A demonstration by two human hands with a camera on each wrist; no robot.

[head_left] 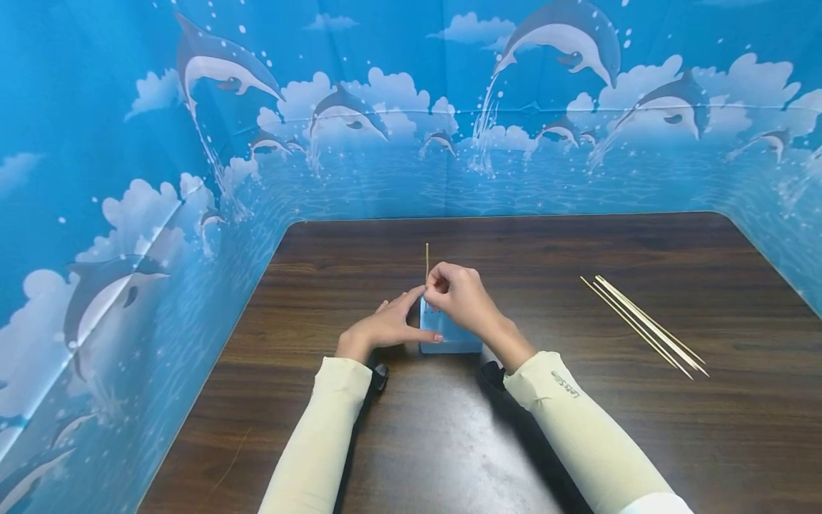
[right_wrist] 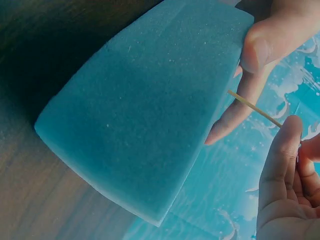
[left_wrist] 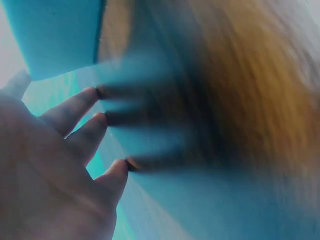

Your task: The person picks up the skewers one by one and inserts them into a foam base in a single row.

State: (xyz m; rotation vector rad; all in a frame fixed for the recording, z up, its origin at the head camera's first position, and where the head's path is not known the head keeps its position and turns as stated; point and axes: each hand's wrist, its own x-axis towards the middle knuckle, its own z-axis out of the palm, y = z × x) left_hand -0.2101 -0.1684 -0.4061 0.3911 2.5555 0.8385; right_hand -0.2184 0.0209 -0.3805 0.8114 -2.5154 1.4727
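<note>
A light-blue foam block (head_left: 457,337) stands on the table between both hands. My right hand (head_left: 464,294) pinches a thin bamboo skewer (head_left: 427,258) upright over the block's far left part. In the right wrist view the skewer (right_wrist: 252,107) meets the block's top edge; how deep it goes cannot be seen. Beside the block's left side is my left hand (head_left: 385,327), its thumb and forefinger spread along the top and touching it. Its other fingers reach out loosely in the left wrist view, holding nothing. Small dark marks show on the block's top near the right fingers.
Several loose bamboo skewers (head_left: 648,328) lie slantwise on the dark wood table (head_left: 552,442) to the right. A blue dolphin-printed curtain (head_left: 398,171) borders the table at the back and the left.
</note>
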